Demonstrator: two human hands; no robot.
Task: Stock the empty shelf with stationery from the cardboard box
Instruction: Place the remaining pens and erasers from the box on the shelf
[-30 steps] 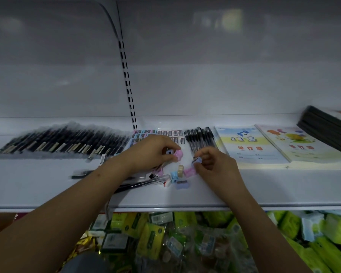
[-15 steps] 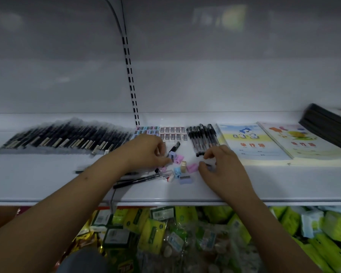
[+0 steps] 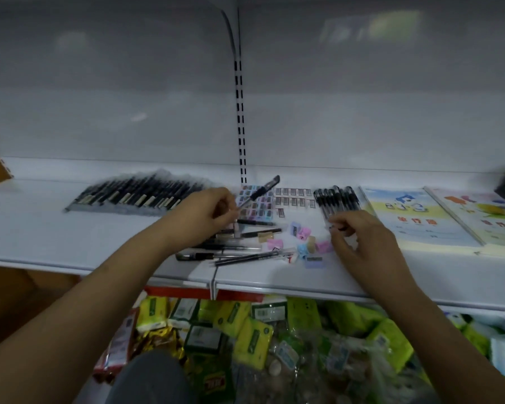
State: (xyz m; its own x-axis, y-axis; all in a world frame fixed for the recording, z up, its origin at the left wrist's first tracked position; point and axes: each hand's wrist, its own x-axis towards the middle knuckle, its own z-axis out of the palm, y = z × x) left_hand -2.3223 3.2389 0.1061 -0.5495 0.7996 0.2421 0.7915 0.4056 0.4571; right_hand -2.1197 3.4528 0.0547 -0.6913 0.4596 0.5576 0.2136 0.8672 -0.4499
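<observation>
1. Green packets [image 3: 245, 330] fill the bottom of the frame.
2. Loose pens [image 3: 245, 256] and small sharpeners [image 3: 303, 243] lie mid-frame on the white shelf [image 3: 70, 234].
3. The right hand [image 3: 362, 243] curls its fingers on the near ends of a pen row [image 3: 337, 199].
4. The left hand [image 3: 204, 217] pinches a black pen [image 3: 258, 192], tip tilted up.

My left hand [image 3: 200, 217] pinches a black pen [image 3: 260, 191], tilted up over the white shelf [image 3: 41, 228]. My right hand [image 3: 359, 234] rests, fingers curled, at the near end of a pen row [image 3: 337, 199], just beside small pastel sharpeners [image 3: 302, 233]. Loose pens [image 3: 239, 255] lie between my wrists. Booklets [image 3: 408, 214] lie to the right.
</observation>
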